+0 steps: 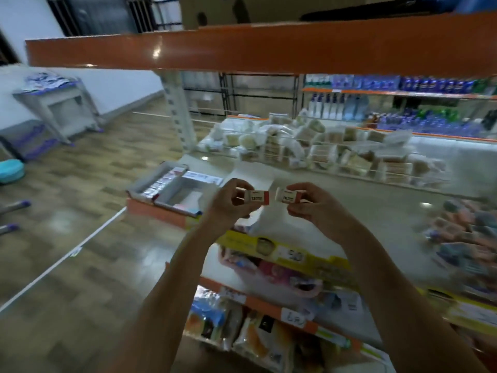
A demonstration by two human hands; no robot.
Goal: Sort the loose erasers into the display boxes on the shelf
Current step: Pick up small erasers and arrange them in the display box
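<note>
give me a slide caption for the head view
Left hand and right hand each pinch a small white eraser above the shelf.

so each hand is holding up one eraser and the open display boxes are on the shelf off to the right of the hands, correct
Not quite. The head view shows the display boxes on the shelf to the left of the hands, at its corner, not to the right. The rest holds: the left hand pinches one eraser and the right hand pinches the other eraser.
</note>
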